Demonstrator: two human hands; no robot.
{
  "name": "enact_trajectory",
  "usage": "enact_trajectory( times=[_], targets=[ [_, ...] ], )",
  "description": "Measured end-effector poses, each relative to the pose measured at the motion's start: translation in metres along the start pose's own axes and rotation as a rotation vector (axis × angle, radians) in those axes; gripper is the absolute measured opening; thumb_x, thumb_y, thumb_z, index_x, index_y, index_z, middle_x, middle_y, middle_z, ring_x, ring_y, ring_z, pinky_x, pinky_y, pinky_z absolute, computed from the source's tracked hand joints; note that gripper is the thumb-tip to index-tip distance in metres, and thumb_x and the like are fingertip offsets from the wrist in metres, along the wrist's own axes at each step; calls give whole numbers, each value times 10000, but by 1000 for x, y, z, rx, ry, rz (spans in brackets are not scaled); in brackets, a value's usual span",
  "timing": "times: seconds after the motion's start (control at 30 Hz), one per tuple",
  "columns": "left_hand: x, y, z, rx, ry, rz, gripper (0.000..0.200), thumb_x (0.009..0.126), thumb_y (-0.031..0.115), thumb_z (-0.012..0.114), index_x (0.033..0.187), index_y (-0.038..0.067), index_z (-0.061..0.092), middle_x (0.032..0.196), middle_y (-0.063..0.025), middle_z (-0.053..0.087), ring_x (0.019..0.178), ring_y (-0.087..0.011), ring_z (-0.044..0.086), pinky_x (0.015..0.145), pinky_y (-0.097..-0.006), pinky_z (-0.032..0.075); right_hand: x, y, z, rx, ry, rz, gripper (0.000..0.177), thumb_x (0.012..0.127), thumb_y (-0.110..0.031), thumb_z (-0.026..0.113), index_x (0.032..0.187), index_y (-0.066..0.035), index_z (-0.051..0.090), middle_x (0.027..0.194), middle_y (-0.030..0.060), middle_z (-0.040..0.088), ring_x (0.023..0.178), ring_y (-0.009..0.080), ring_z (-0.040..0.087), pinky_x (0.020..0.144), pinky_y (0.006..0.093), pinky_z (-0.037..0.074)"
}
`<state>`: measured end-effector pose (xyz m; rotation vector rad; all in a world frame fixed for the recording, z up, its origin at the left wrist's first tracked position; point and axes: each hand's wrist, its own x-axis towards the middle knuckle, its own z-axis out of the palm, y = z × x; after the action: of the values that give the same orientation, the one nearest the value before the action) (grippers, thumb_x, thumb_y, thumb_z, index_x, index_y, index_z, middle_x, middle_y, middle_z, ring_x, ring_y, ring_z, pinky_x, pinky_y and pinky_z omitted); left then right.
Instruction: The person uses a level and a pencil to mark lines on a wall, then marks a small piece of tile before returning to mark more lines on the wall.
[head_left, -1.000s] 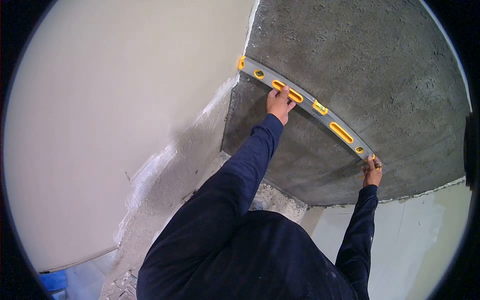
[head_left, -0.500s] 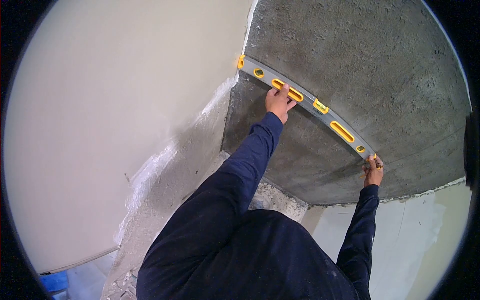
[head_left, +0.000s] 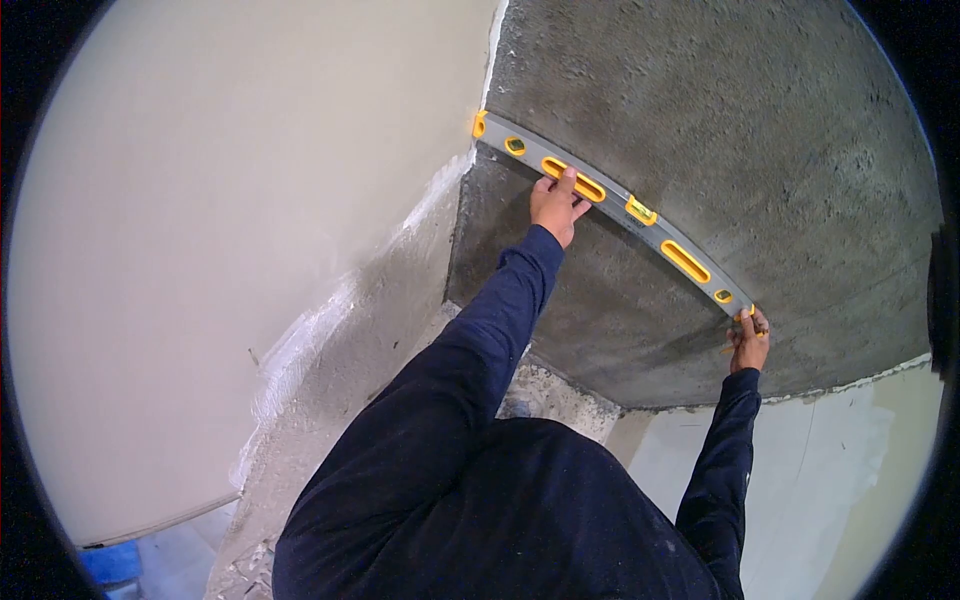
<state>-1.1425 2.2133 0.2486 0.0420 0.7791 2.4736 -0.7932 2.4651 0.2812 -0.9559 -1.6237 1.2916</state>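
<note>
Biggest thing here is the rough grey cement wall, which fills the top right. It meets a smooth cream wall at a corner with a crusty white plaster edge. Lower right is a paler patched section, and there's something blue down on the floor at the bottom left. The person's dark blue sleeves reach up from the bottom. The spirit level, grey with yellow grips, is laid flat against the grey wall, with one end butted right into the corner and the other sloping off to the right. The left hand sits under its lower edge near the corner end, fingers bunched and one fingertip up on a yellow slot. That looks like it's there to push the level tight to the wall. The right hand is curled shut around the far end, I'd guess so that end can't swing. With the hands well apart, the whole length probably sits flush. There's a bit of yellow in the right hand too, but I can't tell what it is.
</note>
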Motion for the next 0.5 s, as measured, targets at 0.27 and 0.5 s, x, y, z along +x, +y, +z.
enact_trajectory(
  times=[0.27, 0.5],
  targets=[
    [-4, 7, 7, 8, 3, -42, 341, 957, 253, 547, 1146, -6, 430, 1112, -165, 545, 1031, -295, 589, 893, -458, 517, -6, 1, 1, 40, 33, 10, 410, 828, -235, 710, 1170, -68, 559, 1032, 32, 614, 901, 133, 591, 646, 274, 499],
    [1, 8, 0, 16, -91, -41, 322, 970, 228, 517, 1166, -21, 459, 1119, -160, 551, 1083, -317, 574, 933, -478, 494, -18, -4, 12, 156, 88, 41, 414, 848, -194, 687, 1214, -49, 557, 1085, 41, 605, 935, 135, 587, 645, 272, 512]
  ],
)
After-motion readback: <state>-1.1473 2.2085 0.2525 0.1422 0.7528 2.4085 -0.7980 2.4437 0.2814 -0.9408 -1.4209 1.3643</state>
